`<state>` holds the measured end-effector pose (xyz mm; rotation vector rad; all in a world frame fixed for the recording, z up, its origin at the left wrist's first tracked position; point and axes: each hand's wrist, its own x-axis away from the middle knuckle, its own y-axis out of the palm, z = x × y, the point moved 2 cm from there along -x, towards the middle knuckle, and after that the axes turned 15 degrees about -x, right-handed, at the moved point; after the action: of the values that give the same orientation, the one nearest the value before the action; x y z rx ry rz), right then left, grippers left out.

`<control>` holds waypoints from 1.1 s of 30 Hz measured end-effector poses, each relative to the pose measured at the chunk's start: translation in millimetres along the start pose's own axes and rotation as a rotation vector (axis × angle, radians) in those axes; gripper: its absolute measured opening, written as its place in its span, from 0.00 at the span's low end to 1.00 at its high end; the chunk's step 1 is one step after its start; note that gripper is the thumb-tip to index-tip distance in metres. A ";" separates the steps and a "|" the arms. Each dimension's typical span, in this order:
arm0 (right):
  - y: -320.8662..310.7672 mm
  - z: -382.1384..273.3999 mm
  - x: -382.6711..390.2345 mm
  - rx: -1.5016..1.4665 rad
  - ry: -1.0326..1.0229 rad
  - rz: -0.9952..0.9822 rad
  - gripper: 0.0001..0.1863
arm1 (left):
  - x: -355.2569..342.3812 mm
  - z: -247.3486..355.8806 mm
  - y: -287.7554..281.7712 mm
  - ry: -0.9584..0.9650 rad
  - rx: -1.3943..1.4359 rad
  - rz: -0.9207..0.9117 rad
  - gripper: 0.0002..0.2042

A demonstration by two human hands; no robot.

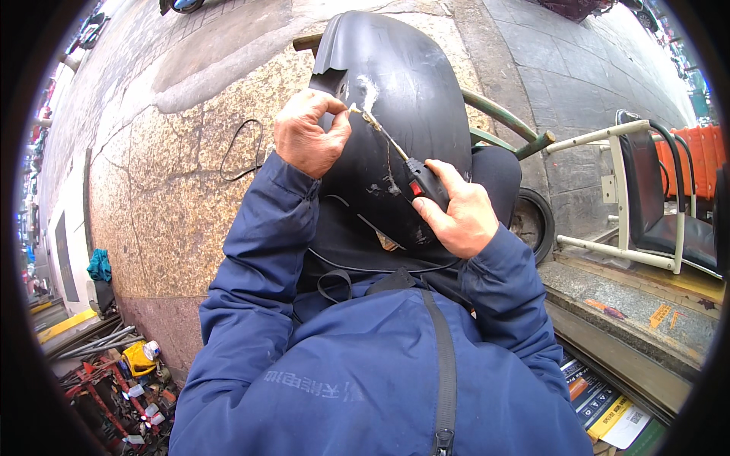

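Observation:
A large curved black plastic panel lies across my lap, with whitish scuffs and a crack line on its surface. My right hand is wrapped round the black handle of a soldering iron with a red switch. Its metal shaft points up and left over the panel, the tip close to my left fingers. My left hand is closed in a pinch on a small whitish strip, right by the iron's tip and the panel's broken left edge. How the strip meets the tip is too small to tell.
A green wooden stool leg sticks out behind the panel. To the right are a metal-framed chair and a black tyre. A thin black cable loops on the left paving. Assorted tools lie lower left.

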<state>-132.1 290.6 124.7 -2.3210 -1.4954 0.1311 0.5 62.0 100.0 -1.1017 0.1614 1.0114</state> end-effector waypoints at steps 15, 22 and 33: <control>-1.1 3.5 -0.3 0.017 0.016 0.020 0.27 | 0.0 2.1 -1.0 0.023 -0.020 -0.001 0.04; -0.5 4.6 4.2 -0.004 -0.053 0.023 0.28 | -1.1 6.7 -1.5 0.057 -0.044 0.023 0.06; -1.8 12.1 28.8 -0.166 0.072 0.023 0.28 | 7.2 36.5 3.6 0.378 -0.255 0.059 0.08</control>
<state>-124.7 320.1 117.7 -2.4448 -1.4957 -0.0725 -10.9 95.7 111.4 -1.5248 0.3787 0.8832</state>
